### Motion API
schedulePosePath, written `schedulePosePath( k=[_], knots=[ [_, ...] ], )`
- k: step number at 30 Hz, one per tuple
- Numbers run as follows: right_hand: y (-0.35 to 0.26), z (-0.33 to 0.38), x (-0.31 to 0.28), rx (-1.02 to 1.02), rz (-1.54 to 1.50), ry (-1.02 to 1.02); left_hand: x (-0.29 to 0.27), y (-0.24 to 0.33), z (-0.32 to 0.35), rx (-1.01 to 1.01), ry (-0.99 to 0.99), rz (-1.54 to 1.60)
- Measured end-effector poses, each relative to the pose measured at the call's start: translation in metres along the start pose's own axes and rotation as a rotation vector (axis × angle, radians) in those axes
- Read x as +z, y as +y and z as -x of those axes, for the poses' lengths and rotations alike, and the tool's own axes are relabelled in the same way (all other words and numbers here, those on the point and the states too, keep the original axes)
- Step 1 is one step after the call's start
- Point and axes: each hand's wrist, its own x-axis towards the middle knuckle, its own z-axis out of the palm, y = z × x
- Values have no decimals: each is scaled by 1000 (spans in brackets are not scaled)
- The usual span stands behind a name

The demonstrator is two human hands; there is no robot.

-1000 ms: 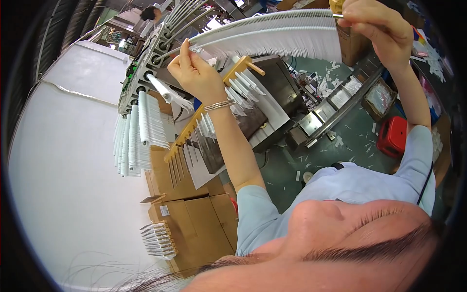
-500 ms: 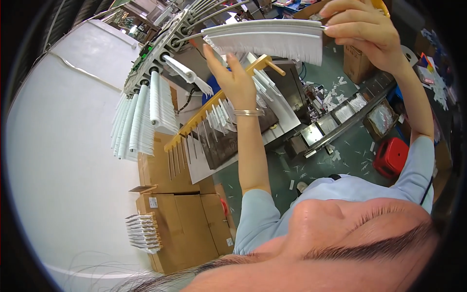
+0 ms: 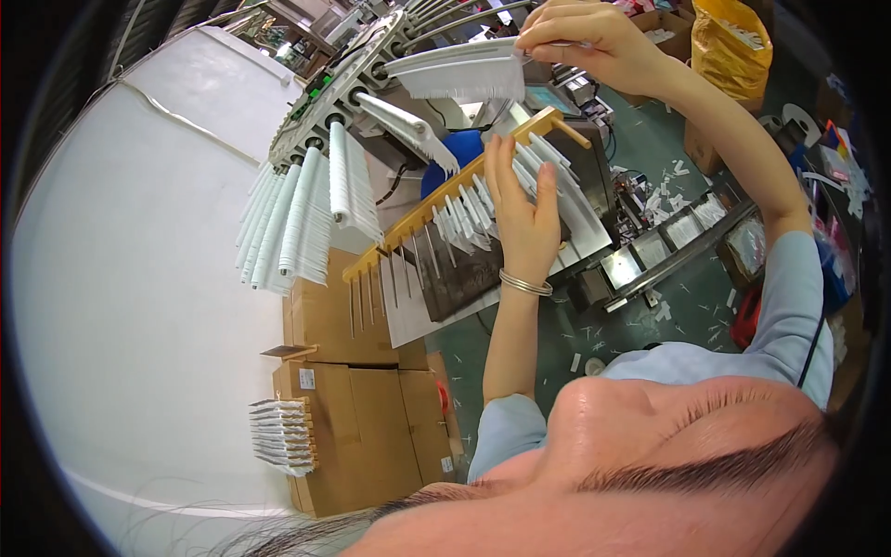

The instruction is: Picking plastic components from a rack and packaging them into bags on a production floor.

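Head view: a white fringed strip (image 3: 459, 74) is pinched at its right end by the right hand (image 3: 585, 42), far up by the machine's rods (image 3: 436, 23). Just nearer, the left hand (image 3: 522, 213) is laid open, fingers straight, against the yellow wooden comb rack (image 3: 445, 209) (hung with white strips). Cardboard boxes (image 3: 362, 418) are stacked near left.

Matt white paper-like strips (image 3: 464, 76), smooth yellow wooden rack (image 3: 445, 209); shiny metal bangle (image 3: 524, 282), matt brown cardboard boxes (image 3: 357, 436)
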Motion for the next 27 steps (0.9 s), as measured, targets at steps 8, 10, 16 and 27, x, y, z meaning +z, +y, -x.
schedulePosePath(
  k=[8,10,16,27],
  knots=[
    [1,1,5,226,-192,-16,-10,3,0,-5,-82,83],
    [1,1,4,213,-172,-16,-10,5,-1,1,-79,90],
    [47,-3,16,-505,-252,245,-3,2,3,40,-89,115],
    [24,-11,18,-195,-63,94,-12,-7,6,28,-97,69]
  ],
)
